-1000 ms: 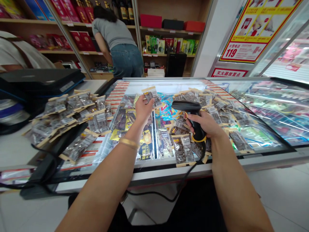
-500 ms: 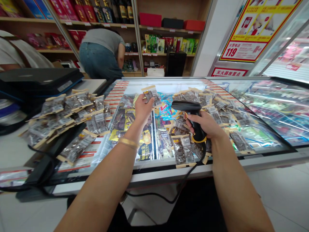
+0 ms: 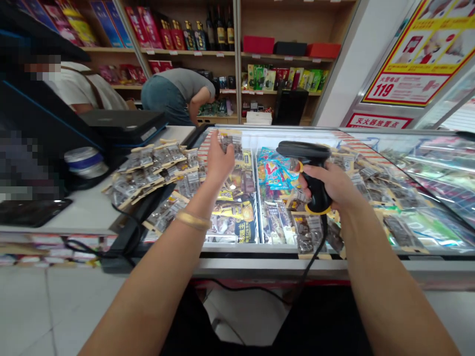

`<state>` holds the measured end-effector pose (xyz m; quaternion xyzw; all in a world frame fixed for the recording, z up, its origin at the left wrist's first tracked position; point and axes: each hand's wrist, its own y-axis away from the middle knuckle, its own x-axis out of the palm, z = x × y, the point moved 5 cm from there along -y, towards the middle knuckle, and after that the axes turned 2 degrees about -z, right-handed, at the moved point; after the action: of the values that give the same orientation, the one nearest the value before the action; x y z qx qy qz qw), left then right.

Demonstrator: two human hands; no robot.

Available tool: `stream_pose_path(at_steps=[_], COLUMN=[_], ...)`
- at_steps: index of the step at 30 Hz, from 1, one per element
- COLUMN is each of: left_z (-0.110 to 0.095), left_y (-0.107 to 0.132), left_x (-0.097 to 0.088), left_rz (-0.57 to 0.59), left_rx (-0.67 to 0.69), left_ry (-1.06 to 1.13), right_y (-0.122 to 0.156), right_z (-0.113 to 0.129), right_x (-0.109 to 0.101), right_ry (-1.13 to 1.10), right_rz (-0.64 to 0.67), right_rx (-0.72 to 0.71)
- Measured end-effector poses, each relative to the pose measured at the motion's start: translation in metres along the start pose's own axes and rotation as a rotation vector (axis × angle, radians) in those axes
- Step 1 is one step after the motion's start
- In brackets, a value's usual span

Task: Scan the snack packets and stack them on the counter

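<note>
My left hand (image 3: 220,159), with a gold bangle (image 3: 193,219) on its wrist, has a small clear snack packet (image 3: 230,139) with tan edges between thumb and fingers; part of the packet is hidden. It is over the left part of the glass-topped freezer (image 3: 227,246). My right hand (image 3: 332,184) grips the handle of a black and yellow barcode scanner (image 3: 315,173), its head pointing left. Similar packets lie in a left pile (image 3: 152,170) beside my left hand, and in a right pile (image 3: 371,175) around and beyond the scanner.
Blue bags (image 3: 276,170) and yellow-wrapped packs (image 3: 233,210) show at the freezer's middle. The scanner's black cable (image 3: 315,257) hangs over the front edge. A counter with a tape roll (image 3: 86,162) stands left. One person (image 3: 178,91) bends at the shelves; another (image 3: 89,86) is farther left.
The view has turned left, so the surroundings appear farther right. My left hand has moved left with the packet, towards the left pile. My right hand keeps hold of the scanner.
</note>
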<state>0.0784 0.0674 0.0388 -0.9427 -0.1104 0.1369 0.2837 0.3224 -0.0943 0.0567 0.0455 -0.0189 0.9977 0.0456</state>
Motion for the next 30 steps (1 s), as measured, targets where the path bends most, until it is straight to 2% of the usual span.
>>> stream_pose_path(at_steps=[2, 4, 7, 9, 12, 17, 21, 30], left_z=[0.004, 0.008, 0.013, 0.019, 0.027, 0.026, 0.020, 0.016], left_y=[-0.006, -0.002, 0.020, 0.037, 0.053, 0.052, 0.050, 0.054], left_x=[-0.040, -0.075, -0.102, -0.105, -0.101, -0.100, -0.102, -0.099], left_rz=[-0.024, -0.026, 0.066, 0.180, 0.274, 0.234, 0.183, 0.179], left_rx=[-0.046, -0.118, -0.171, -0.169, -0.155, -0.121, -0.090, -0.045], left_ry=[-0.167, -0.373, -0.739, -0.921, -1.016, -1.002, -0.976, -0.969], right_y=[-0.009, -0.019, -0.033, -0.040, -0.045, -0.045, -0.042, -0.039], right_z=[0.002, -0.003, -0.020, -0.036, -0.057, -0.070, -0.066, -0.062], right_x=[0.030, 0.061, 0.101, 0.118, 0.128, 0.122, 0.120, 0.118], right_ry=[0.001, -0.005, -0.042, -0.059, -0.059, -0.060, -0.069, -0.092], right_rz=[0.053, 0.113, 0.153, 0.159, 0.190, 0.194, 0.148, 0.102], right_rx=[-0.005, 0.018, 0.068, 0.091, 0.120, 0.155, 0.162, 0.169])
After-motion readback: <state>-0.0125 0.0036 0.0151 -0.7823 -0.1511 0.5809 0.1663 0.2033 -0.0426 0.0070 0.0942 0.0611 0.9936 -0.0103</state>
